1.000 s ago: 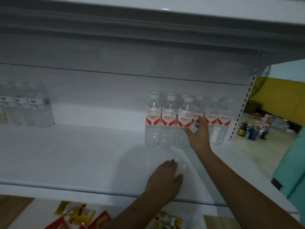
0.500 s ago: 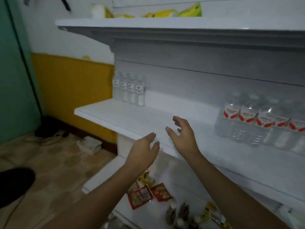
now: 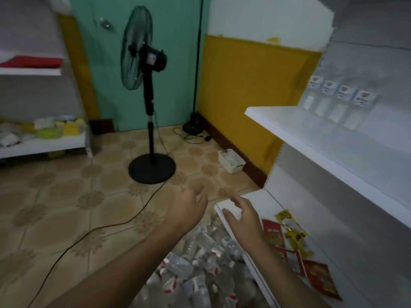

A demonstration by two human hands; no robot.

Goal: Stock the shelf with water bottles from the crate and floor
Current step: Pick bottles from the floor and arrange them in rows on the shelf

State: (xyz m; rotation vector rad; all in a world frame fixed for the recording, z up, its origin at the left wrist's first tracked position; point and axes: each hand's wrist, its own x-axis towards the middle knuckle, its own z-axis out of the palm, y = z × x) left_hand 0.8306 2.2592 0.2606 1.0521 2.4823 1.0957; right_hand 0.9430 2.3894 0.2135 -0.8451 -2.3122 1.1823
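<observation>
Both hands are seen empty above a heap of bottles [image 3: 200,267] piled loose on the floor [image 3: 66,218], hard against the foot of the shelving. The left hand [image 3: 189,207] is held over the near edge of the heap with its fingers loosely spread; the right hand [image 3: 242,216] is held just beside it, above the corner of the bottom shelf [image 3: 255,203], with fingers and thumb parted wide, as if shaped for a bottle's girth. Nothing is gripped by either. No crate can be made out; the heap's lower part is cut off by the frame edge.

On the middle shelf [image 3: 289,121], a short row of bottles [image 3: 338,105] is stood upright at the back, labels outward, with much bare board left in front and beside it. By that, the stocking is judged to be only partly done, and a fresh pick from the heap is judged to be the step in hand.

Because the bottles lie crossed over one another at all angles, one on top would best be taken, since one pulled from beneath could set the rest rolling. Red and yellow packets [image 3: 289,236] lie on the bottom shelf next to the heap. A fan [image 3: 144,90] is stood well apart on the floor, with its cable [image 3: 111,227] trailed towards the person.
</observation>
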